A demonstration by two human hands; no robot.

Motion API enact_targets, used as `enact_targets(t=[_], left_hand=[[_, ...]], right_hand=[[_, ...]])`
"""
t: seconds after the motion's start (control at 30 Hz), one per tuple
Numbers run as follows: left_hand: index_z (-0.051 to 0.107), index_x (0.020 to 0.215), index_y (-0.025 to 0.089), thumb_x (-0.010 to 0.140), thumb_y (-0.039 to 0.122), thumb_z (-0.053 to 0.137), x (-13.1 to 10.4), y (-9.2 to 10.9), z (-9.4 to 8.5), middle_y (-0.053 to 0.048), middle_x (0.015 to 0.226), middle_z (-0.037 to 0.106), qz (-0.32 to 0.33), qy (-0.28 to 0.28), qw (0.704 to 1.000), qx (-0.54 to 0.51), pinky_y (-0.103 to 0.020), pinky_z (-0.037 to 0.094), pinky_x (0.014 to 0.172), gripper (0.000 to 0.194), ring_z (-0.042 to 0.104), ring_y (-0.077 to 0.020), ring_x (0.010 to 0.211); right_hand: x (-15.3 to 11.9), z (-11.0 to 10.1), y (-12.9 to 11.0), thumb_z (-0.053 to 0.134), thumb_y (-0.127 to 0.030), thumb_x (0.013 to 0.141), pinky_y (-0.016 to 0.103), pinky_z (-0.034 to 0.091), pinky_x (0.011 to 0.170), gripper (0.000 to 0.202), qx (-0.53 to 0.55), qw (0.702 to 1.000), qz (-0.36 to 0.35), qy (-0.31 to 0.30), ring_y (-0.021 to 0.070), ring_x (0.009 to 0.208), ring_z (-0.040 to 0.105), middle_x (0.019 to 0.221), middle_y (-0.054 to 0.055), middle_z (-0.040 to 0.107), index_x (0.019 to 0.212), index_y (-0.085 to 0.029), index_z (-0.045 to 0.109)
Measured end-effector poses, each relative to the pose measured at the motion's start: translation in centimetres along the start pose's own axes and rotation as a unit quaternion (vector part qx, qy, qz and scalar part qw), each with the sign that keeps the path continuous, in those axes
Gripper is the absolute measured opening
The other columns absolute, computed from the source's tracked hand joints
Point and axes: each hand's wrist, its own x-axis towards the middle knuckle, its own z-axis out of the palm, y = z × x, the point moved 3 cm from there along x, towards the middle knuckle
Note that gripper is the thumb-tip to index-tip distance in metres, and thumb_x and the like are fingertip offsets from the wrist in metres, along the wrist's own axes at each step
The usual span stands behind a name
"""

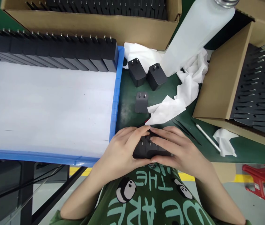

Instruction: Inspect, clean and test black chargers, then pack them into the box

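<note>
Green table (129,93), black adapters (146,150) between hands (123,147) (180,145)

White btl (195,34) w/ metal cap (227,3), nr crumpled tissue (188,89) on tabletop (125,97); red stool (263,179) on flr (254,207), far R.

Just below your fingers (166,144), your dark green T-shirt (146,194) carries light teal capitals that stand upside down from where you look: "WE ARE" in the row farthest from your fingers, then "THE" (154,181) in the row nearer to them. Closest to your fingers, another row of lettering shows only in part, and you cannot read it whole.
</note>
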Motion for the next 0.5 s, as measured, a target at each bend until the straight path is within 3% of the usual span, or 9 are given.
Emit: enact_targets(t=[0.4,0.5], left_hand=[[0.036,0.142,0.026,0.080,0.041,0.080,-0.08,-0.13,0.07,-0.009,0.126,0.068,0.000,-0.002,1.000,-0.005,-0.045,0.053,0.099,0.078,0.065,-0.0276,0.114],[0.036,0.142,0.026,0.079,0.041,0.081,-0.03,-0.15,0.07,-0.007,0.125,0.068,-0.002,-0.005,1.000,-0.005,-0.045,0.053,0.098,0.078,0.066,-0.0272,0.113]], right_hand=[[-0.09,0.07,-0.07,0.071,-0.039,0.089,0.046,0.057,0.097,0.043,0.000,1.000,-0.002,0.003,0.0277,0.114,0.059,0.138,0.012,0.062,0.126,-0.022,0.059],[-0.16,0.08,0.06,0.071,-0.042,0.089,0.046,0.058,0.097,0.056,0.026,0.999,0.042,-0.002,0.0283,0.119,0.060,0.139,0.012,0.061,0.137,-0.024,0.050]])
